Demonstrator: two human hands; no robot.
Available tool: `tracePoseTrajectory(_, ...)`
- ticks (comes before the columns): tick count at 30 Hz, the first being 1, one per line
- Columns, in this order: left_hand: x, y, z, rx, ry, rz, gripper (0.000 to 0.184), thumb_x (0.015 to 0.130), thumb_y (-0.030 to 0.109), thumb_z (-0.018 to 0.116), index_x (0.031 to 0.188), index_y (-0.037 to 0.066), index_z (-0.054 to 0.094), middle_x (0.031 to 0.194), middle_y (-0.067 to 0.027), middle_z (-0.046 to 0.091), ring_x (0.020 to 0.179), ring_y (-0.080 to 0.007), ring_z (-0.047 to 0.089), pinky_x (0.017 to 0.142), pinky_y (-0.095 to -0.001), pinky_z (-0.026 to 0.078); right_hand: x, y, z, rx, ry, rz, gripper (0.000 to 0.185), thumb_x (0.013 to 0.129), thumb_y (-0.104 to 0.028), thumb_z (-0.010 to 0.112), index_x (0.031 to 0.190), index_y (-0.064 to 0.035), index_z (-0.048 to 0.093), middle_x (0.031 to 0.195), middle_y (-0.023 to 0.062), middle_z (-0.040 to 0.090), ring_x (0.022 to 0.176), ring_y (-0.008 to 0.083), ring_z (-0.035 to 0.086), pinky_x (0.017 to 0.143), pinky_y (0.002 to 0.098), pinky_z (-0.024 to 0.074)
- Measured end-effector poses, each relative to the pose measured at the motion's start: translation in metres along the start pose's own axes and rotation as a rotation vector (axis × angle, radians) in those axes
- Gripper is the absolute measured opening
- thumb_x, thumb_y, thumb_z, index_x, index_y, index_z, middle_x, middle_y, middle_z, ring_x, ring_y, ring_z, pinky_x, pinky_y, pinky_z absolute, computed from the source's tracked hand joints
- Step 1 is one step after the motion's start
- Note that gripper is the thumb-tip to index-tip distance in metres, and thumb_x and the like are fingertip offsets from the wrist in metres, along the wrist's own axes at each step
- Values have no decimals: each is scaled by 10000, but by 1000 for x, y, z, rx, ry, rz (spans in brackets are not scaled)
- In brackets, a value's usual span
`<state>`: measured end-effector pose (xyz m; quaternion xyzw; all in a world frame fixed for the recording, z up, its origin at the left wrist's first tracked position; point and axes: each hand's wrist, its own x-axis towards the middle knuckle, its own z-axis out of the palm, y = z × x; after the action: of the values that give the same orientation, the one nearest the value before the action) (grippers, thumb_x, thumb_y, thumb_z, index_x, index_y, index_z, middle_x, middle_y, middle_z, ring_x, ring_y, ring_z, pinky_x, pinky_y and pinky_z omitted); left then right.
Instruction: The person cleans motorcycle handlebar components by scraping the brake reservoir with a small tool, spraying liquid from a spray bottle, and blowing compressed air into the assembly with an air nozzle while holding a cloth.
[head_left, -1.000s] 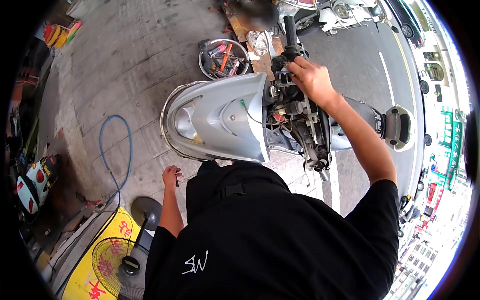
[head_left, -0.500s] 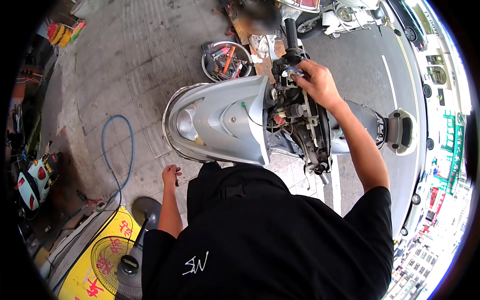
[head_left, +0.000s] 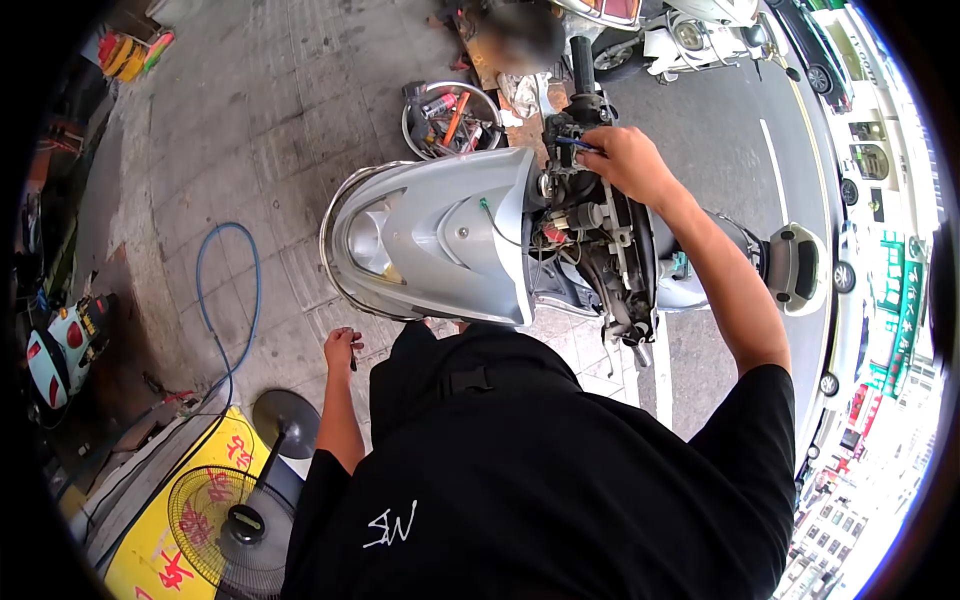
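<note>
My right hand (head_left: 628, 165) is at the exposed handlebar assembly (head_left: 618, 240) of a silver scooter (head_left: 430, 238), near the black grip (head_left: 582, 65). Its fingers are closed on a thin blue item (head_left: 575, 143), too small to identify. Beside the scooter's front, my left hand (head_left: 342, 347) hangs low with its fingers curled round a small dark object (head_left: 353, 362). The scooter's handlebar cover is off, and wires and metal parts show. A green connector (head_left: 485, 203) lies on the silver front panel.
A round metal bowl (head_left: 408, 118) of tools stands beyond the scooter's front. A fan (head_left: 232, 530) and yellow sign (head_left: 130, 570) are at lower left, near a blue hose (head_left: 200, 290). Other scooters (head_left: 690, 35) stand at the top right.
My right hand has shifted slightly at the handlebar, and the blue item now shows more clearly between its fingers. My left hand has barely moved. The view has shifted slightly.
</note>
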<state>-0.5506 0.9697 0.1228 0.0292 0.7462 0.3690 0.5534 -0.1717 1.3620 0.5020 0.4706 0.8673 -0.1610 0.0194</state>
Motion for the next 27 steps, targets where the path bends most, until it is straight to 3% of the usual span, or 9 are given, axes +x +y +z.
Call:
tracePoseTrajectory(2,2,-1,0,14,14,-14,172,938,212,570,1035,74,606,886,-62,698,649,-158,665,446,-275,398,4,3,1,-3,-27,-17,247,850,-206,675,936,25,667,739,165,639,670,316,619,674,403,470)
tracePoseTrajectory(3,2,-5,0,24,32,-38,174,939,211,570,1035,71,607,885,-64,698,652,-161,664,452,-274,399,5,3,0,-9,-24,-20,247,850,-206,675,936,25,667,739,165,639,670,316,619,674,403,470)
tracePoseTrajectory(8,17,-17,4,-28,4,23,185,932,205,577,1038,57,608,887,-81,703,640,-175,663,468,-294,413,11,16,0,506,-232,208,209,880,-190,659,779,-7,649,623,-32,495,588,67,444,554,265,366)
tracePoseTrajectory(13,-3,6,12,-16,19,1,182,929,194,581,1027,44,611,870,-97,704,613,-192,661,488,-306,432,12,22,-7,613,-335,186,205,887,-198,665,800,-12,667,672,-40,543,632,49,470,600,241,383)
tracePoseTrajectory(16,-5,6,8,-14,28,-4,189,929,194,581,1036,40,610,869,-97,704,612,-193,660,500,-313,436,7,20,-9,652,-280,224,198,884,-198,669,843,-4,669,645,-21,518,644,62,485,613,265,399)
tracePoseTrajectory(17,-1,0,5,-6,25,10,193,928,195,582,1041,40,608,873,-97,705,619,-191,662,500,-317,438,4,14,-18,326,-164,138,174,874,-177,666,917,-9,675,660,41,565,641,156,572,642,327,442)
tracePoseTrajectory(18,3,-8,2,1,21,23,197,928,196,583,1045,39,606,878,-97,705,626,-190,663,501,-321,440,4,16,-17,328,-166,138,174,874,-177,666,917,-9,675,660,41,565,641,156,572,642,327,442)
tracePoseTrajectory(21,9,-25,-6,-16,25,48,203,925,193,586,1049,35,609,880,-98,705,634,-190,664,513,-322,450,-4,9,-19,-71,45,-272,198,837,-110,657,1013,-20,657,942,152,652,844,388,614,729,443,482)
tracePoseTrajectory(27,-3,-13,-1,-24,42,3,187,930,177,566,1031,27,613,894,-103,701,637,-189,665,480,-298,440,-14,13,-8,-45,45,-279,187,846,-113,656,1002,-11,644,896,152,647,813,362,627,702,430,483)
